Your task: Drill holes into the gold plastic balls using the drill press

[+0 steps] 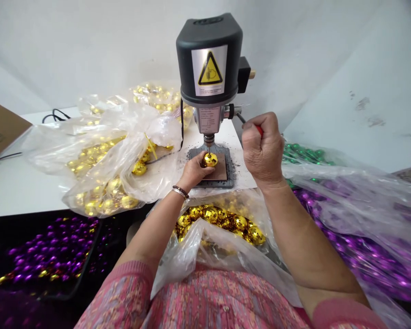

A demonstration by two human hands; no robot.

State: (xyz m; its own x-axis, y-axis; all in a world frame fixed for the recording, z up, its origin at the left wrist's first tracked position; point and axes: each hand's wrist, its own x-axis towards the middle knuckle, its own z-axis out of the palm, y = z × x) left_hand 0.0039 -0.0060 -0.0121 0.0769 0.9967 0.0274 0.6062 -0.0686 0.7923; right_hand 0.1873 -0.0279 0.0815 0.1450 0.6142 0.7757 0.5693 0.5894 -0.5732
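While the gold ball [210, 160] sits on the brown board [220, 173] under the drill bit [209, 150], your left hand [193, 171] pinches it from the left, thumb at the near edge and fingers bent around the far side. The bit points down at the top of the ball; whether it has entered the surface cannot be told. Your right hand [263, 148] is closed in a fist around the red grip [259, 130] of the feed lever, to the right of the drill press [208, 27]. The board rests on the grey base plate [230, 170], with dark shavings scattered around it. Note the warning label [209, 71] on the motor housing (a hand inside a yellow triangle), which faces you.

Directly in front of your body, an open plastic bag [198, 235] contains more gold balls. On the white table [7, 192] to your left, clear bags [164, 130] hold further gold balls, and a cardboard box [3, 132] stands at the far left. Below the table edge, you have purple balls [51, 246] with a few gold ones among them. To your right lie bagged green balls [303, 154] and purple beads [359, 256].
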